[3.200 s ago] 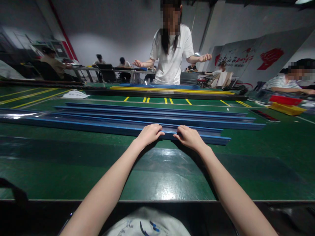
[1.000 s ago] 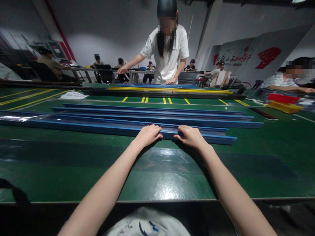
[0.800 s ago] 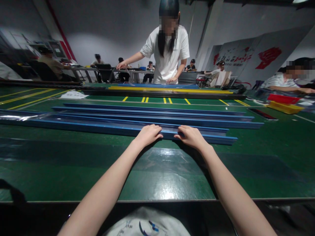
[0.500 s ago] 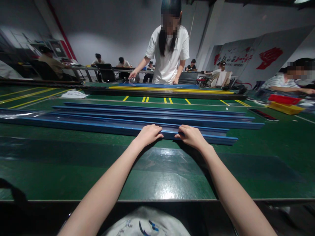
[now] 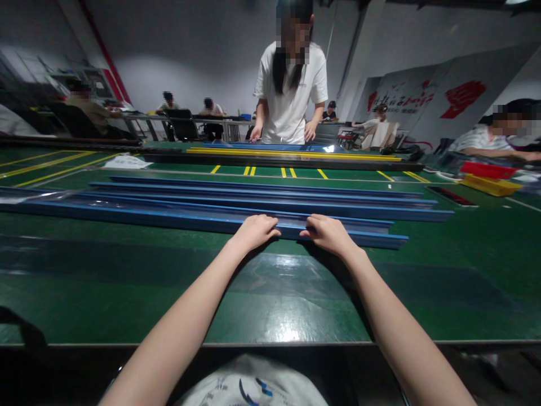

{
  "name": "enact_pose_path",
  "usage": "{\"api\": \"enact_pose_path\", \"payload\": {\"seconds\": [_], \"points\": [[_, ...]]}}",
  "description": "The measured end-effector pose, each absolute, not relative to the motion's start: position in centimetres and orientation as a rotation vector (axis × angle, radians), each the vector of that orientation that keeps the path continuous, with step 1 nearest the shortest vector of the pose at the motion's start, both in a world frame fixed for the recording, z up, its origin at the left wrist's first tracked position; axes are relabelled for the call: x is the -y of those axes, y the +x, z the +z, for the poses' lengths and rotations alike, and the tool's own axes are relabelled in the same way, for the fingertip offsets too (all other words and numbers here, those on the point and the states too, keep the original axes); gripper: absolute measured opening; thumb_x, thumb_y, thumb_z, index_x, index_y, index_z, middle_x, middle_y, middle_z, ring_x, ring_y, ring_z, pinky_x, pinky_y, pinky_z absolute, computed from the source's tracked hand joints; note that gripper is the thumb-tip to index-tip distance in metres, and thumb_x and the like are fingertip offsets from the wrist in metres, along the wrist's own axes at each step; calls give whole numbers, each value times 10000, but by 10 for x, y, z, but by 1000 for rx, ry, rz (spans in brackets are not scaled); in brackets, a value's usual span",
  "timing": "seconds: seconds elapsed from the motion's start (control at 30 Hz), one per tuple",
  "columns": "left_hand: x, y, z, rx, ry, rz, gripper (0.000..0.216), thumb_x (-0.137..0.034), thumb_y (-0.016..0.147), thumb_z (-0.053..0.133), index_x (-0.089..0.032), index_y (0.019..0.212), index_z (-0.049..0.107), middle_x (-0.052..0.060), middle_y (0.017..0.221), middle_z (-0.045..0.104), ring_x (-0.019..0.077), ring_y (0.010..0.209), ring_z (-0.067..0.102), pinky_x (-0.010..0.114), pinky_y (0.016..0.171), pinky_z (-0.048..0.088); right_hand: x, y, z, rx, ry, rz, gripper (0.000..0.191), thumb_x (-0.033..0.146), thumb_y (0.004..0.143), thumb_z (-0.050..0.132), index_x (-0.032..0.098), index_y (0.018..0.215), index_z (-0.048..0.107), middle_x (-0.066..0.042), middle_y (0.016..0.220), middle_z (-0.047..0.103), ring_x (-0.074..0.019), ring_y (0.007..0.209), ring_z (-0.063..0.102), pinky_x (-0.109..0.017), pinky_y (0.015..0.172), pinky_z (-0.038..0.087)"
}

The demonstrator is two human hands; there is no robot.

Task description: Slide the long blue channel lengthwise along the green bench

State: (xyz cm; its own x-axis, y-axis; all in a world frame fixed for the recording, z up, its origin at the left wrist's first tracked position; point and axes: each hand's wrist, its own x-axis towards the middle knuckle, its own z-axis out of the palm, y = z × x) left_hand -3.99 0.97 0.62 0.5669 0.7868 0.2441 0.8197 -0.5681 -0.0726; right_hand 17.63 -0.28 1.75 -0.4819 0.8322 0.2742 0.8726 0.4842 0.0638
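Observation:
A long blue plastic channel strip [image 5: 177, 220] lies across the green table, nearest to me of the blue strips. My left hand [image 5: 256, 231] is curled over its near edge, thumb in front and fingers inside the channel. A short way to the right, my right hand [image 5: 327, 232] grips the same strip in a like manner, fingers bent over the wall. Behind it rest more blue channel strips [image 5: 359, 212], nearly parallel. A clear plastic sheet [image 5: 270, 273] lies flat between the strip and my body.
Across the table [image 5: 169, 316] stands a co-worker [image 5: 291, 90] by yellow strips [image 5: 296, 154] and black strips. On the right are a phone [image 5: 452, 197], a red tray [image 5: 488, 170] and a yellow tray [image 5: 490, 185]. White paper [image 5: 127, 162] lies at the back left.
My hands and the blue strip have stayed in place. The co-worker opposite has drawn one hand inward from the left and raised the other slightly.

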Motion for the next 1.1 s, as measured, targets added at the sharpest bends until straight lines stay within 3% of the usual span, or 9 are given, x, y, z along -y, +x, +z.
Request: {"api": "enact_pose_path", "payload": {"seconds": [0.6, 1.1], "points": [[-9, -40, 8, 1505, -2651, -351, 255, -425, 823, 511, -195, 931, 481, 53, 907, 649, 210, 828, 614, 252, 632, 420, 1, 177, 17, 2539, -1480, -275, 236, 392, 842, 470, 179, 792, 557, -45, 847, 613, -153, 759, 562, -242, 564, 273], [-9, -40, 8, 1520, -2639, -380, 250, -444, 823, 504, -203, 889, 500, 56, 883, 658, 221, 824, 622, 260, 639, 429, 0, 176, 17, 2557, -1536, -268, 255, 407, 852, 442, 187, 804, 561, -60, 866, 623, -162, 775, 572, -244, 562, 279]]}}
